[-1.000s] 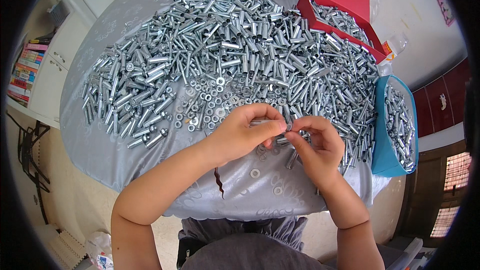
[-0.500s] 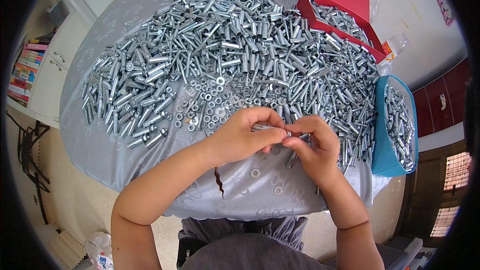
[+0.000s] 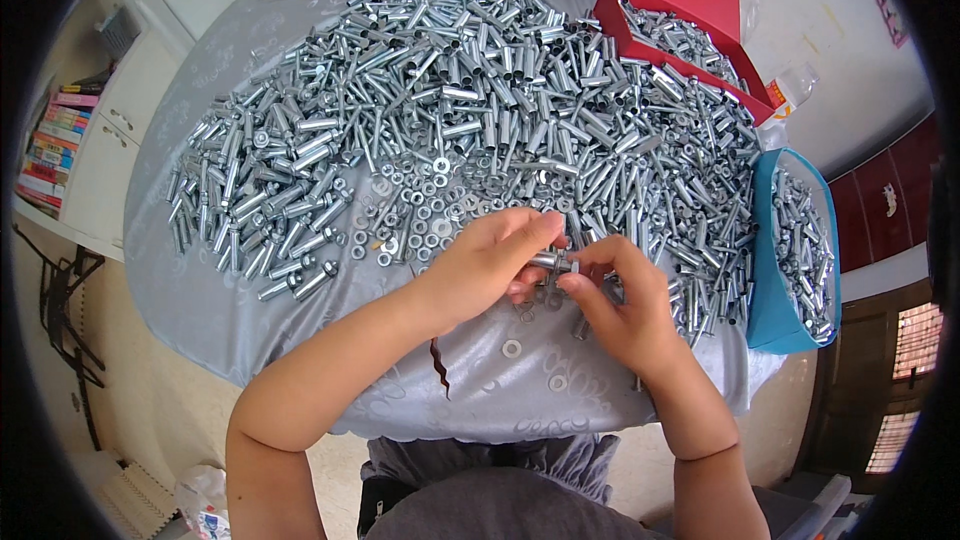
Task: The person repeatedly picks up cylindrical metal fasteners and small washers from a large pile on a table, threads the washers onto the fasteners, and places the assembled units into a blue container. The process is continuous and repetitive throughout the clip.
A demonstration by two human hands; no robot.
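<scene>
Round table (image 3: 250,340) under a grey patterned cloth, seen from above. Both hands meet near the table's near edge, just right of centre.

Left hand (image 3: 480,265): fingers curled, grasping one end of a small bolt-and-sleeve piece (image 3: 553,261), thumb and fingertips pinched on it.

Right hand (image 3: 625,315): fingers closed on the other end of the same piece; fingertips of both hands nearly touching. The piece is held just above the cloth, lying roughly level.

Loose nuts and washers (image 3: 420,210) spread at the table's centre, just beyond the left hand. Two flat washers (image 3: 512,348) lie apart on bare cloth near the front edge.

Heap of steel sleeves and bolts (image 3: 480,70) covers the far half and both sides of the table.

Red box (image 3: 680,0) at the far right edge, holding more metal pieces. Blue container (image 3: 775,310) at the right edge, also filled with them.

Books (image 3: 55,145) on a shelf off the table's left side.
</scene>
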